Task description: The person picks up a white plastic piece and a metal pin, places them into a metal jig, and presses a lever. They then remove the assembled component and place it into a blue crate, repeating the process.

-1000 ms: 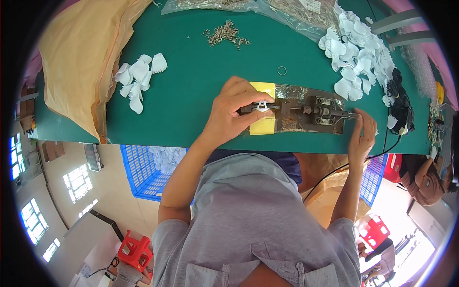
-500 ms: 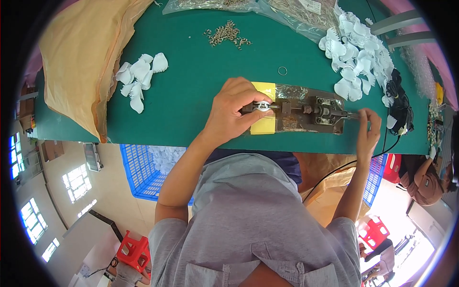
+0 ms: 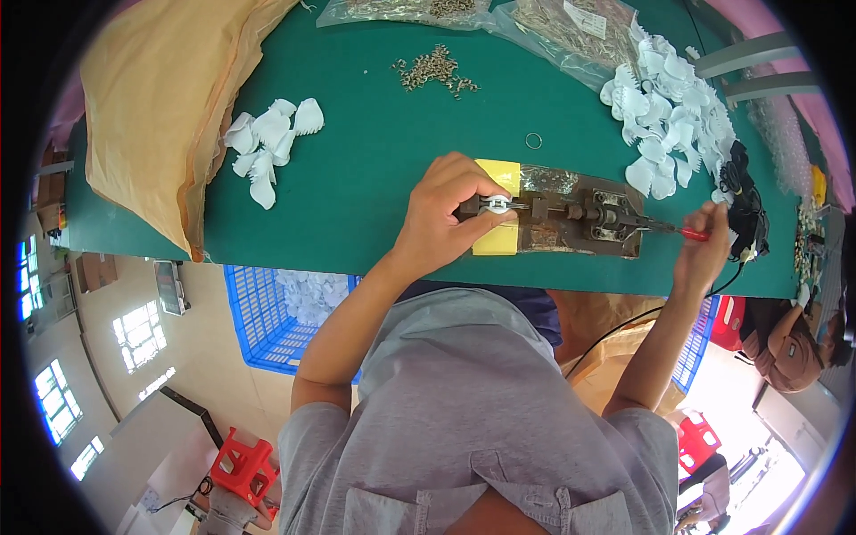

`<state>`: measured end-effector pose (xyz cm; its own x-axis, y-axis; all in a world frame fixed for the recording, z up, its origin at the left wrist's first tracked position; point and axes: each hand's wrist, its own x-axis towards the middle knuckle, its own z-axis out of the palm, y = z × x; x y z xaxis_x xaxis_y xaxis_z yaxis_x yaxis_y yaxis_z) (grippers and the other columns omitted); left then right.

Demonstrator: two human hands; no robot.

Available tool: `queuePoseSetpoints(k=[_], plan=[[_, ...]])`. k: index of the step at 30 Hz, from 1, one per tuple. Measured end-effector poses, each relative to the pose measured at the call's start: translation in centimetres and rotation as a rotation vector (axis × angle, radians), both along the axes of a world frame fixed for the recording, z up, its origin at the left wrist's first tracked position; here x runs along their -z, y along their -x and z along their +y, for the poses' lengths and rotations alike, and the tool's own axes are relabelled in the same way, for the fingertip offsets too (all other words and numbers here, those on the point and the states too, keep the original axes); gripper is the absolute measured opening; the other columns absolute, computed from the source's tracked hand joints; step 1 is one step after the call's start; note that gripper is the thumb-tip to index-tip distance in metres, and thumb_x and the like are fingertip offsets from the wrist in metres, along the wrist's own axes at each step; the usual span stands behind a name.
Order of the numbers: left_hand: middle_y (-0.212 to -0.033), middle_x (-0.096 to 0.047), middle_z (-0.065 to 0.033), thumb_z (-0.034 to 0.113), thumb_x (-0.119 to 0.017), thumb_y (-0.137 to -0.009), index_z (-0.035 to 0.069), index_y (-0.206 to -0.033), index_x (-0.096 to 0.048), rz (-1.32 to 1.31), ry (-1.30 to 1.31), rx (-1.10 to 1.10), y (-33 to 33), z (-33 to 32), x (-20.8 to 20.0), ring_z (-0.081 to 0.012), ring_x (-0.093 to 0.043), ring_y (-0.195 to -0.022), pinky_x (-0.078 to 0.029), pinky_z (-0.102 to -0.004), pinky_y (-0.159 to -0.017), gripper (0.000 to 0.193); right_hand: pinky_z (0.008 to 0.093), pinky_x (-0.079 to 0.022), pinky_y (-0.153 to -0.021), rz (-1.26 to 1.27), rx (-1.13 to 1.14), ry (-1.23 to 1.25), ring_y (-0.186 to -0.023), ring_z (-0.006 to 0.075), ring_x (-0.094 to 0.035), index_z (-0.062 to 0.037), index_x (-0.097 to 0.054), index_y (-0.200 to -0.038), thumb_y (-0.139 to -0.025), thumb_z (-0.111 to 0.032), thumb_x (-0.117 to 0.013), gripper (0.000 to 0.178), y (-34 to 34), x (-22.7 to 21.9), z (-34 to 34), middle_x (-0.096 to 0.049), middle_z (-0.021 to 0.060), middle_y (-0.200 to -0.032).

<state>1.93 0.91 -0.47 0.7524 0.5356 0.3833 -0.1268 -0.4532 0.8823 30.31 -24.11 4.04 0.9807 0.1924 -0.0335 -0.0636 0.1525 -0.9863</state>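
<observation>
My left hand (image 3: 450,209) pinches a white plastic claw clip (image 3: 497,204) between thumb and fingers, at the left end of a dark metal toggle press (image 3: 584,214). The press is bolted to a worn brown plate, with a yellow sheet (image 3: 497,236) under its left end. At the other end my right hand (image 3: 703,248) has its fingers curled on the press's red lever handle (image 3: 693,234). Part of the clip is hidden by my left fingers.
White toothed clip halves lie in a small group (image 3: 263,138) at left and a large heap (image 3: 669,116) at right. Small metal springs (image 3: 434,69) and a thin ring (image 3: 533,141) lie beyond the press. A tan sack (image 3: 169,116) covers the left side; a black cable (image 3: 744,201) lies at right.
My right hand has moved right and slightly down, and the red handle now shows. My left hand keeps its pinch on the claw clip. The whole view has shifted a little.
</observation>
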Motion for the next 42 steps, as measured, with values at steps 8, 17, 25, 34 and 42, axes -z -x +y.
queuePoseSetpoints(k=[8,17,25,34,42], plan=[[-0.1,-0.072,-0.0078,-0.002,-0.091,-0.069,0.005,-0.097,-0.076,-0.158,0.042,-0.012,9.7,2.6,-6.7,-0.02,-0.063,-0.092,-0.048,-0.0329,-0.082,0.032,0.0235,-0.044,-0.072,-0.189,-0.098,0.29,-0.078,0.0073,-0.057,-0.0007,-0.075,-0.1,-0.11,-0.028,-0.062,0.032,0.2,4.7,-2.0,-0.067,0.0009,-0.085],[-0.12,-0.072,-0.0067,0.009,-0.079,-0.089,0.006,-0.126,-0.074,0.419,-0.312,-0.493,14.2,11.5,-6.6,-0.0225,-0.063,-0.113,-0.047,-0.0344,-0.103,0.037,0.0262,-0.05,-0.08,-0.571,0.019,0.532,-0.084,0.0094,-0.065,0.0031,-0.075,-0.103,-0.11,-0.018,-0.058,0.028,2.8,0.7,2.0,-0.074,0.0045,-0.093],[-0.12,-0.073,-0.0084,0.01,-0.078,-0.088,0.006,-0.12,-0.074,0.596,-0.687,-0.277,9.7,18.9,-3.8,-0.0305,-0.062,-0.11,-0.049,-0.0422,-0.099,0.032,0.0222,-0.049,-0.077,-0.646,-0.325,0.474,-0.084,0.0084,-0.066,0.0033,-0.074,-0.105,-0.108,-0.01,-0.06,0.019,5.1,-1.9,4.7,-0.073,0.004,-0.09],[-0.113,-0.072,-0.01,0.004,-0.079,-0.087,0.004,-0.1,-0.073,0.241,-0.544,-0.401,9.9,16.4,-5.9,-0.0277,-0.066,-0.108,-0.051,-0.0383,-0.096,0.014,0.0265,-0.052,-0.076,-0.624,-0.403,0.622,-0.08,0.0104,-0.068,0.0033,-0.076,-0.105,-0.101,-0.014,-0.069,0.019,1.7,-3.0,7.1,-0.075,0.0081,-0.085],[-0.099,-0.066,-0.0018,-0.004,-0.072,-0.092,0.001,-0.113,-0.067,0.133,0.104,-0.213,5.9,9.6,-8.2,-0.0068,-0.062,-0.089,-0.049,-0.0234,-0.079,0.023,0.0381,-0.058,-0.079,-1.139,-0.529,0.836,-0.099,0.0264,-0.069,-0.0112,-0.076,-0.108,-0.088,-0.003,-0.074,0.022,-3.9,-0.8,9.7,-0.072,0.0054,-0.105]])
